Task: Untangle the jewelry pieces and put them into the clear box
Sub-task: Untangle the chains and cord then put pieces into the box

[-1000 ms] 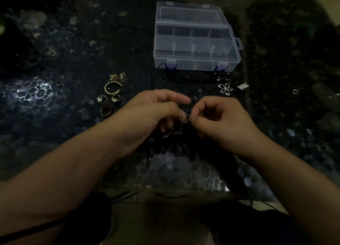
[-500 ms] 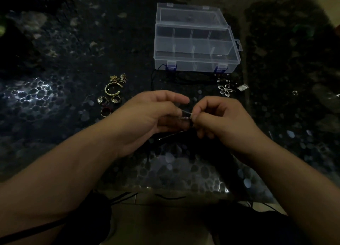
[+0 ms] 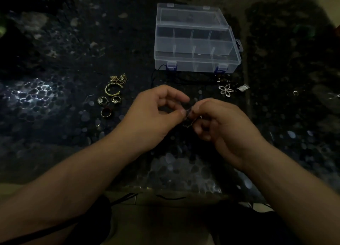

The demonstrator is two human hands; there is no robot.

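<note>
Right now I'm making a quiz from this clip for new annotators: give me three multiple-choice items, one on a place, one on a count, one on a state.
1. Where does the flower pendant lie?
A. inside the clear box
B. on the table just in front of the clear box's right corner
C. beside the gold bangle

2. How many latches show on the front of the clear box?
A. two
B. four
C. none

3. What are the hands doing?
A. resting flat on the table
B. lifting the box
C. both pinching a small tangled piece between them

Answers: 1 B, it lies on the dark table near the front right latch. 2 A, two blue-backed latches show. 3 C, the left hand and right hand meet at the tangled piece.
</note>
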